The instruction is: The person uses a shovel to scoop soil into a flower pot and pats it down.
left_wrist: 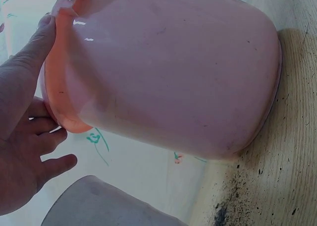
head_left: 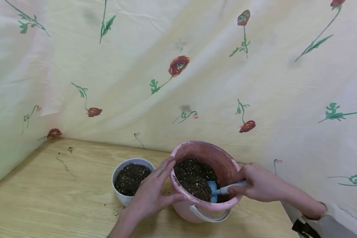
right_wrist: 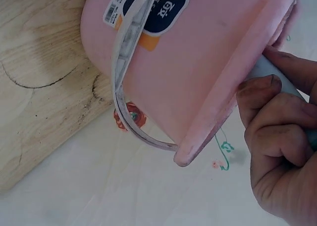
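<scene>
A pink bucket (head_left: 185,211) holds dark potting soil (head_left: 193,175) speckled with light bits. My left hand (head_left: 153,190) holds the bucket's left rim, fingertips at its edge and thumb along its outside. In the left wrist view the little finger stands off the bucket. Inside the bucket is a small hand trowel (head_left: 213,191) with a blue blade, partly in the soil. My right hand (head_left: 254,183) grips the trowel's pale handle over the right rim. In the right wrist view, soil marks the fingers (right_wrist: 280,151), curled round the handle.
A white pot (head_left: 123,198) filled with soil stands left of the bucket, partly behind my left hand. The bucket's pale handle (head_left: 209,218) hangs at its front. Soil crumbs lie on the wooden tabletop (head_left: 62,195). Flower-printed cloth (head_left: 131,66) hangs behind.
</scene>
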